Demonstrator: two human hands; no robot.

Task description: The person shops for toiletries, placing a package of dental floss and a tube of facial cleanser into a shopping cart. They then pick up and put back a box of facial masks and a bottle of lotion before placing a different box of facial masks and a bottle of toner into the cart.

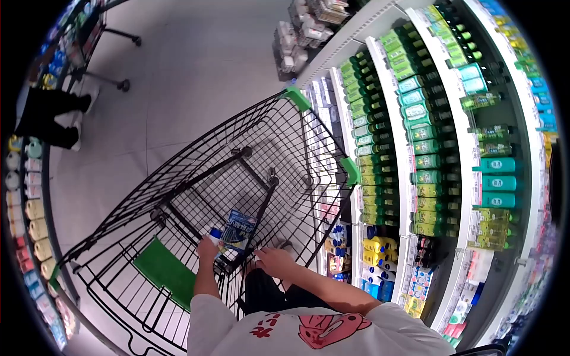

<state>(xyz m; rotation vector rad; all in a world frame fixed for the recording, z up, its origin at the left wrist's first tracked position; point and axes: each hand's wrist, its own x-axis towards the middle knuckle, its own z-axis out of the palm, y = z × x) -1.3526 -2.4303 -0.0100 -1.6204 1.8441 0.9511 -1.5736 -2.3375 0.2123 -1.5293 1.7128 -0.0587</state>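
A black wire shopping cart [196,154] with green corner pieces stands in front of me, turned at an angle. My left hand [208,247] reaches over it, closed around a small white bottle with a blue cap [215,232]. Just beyond that hand, a blue printed packet [240,228] lies in the lower part of the cart. My right hand [272,261] hovers near the cart's right side by the packet, its fingers partly spread and holding nothing that I can see. The green panel [166,273] of the cart is left of my left arm.
Shelves of green and yellow bottles [424,160] run along the right, close to the cart. Wire baskets of packed goods [312,26] stand at the far end. At the left, a person in dark trousers [50,115] is near another cart [89,47] and more shelves [38,228].
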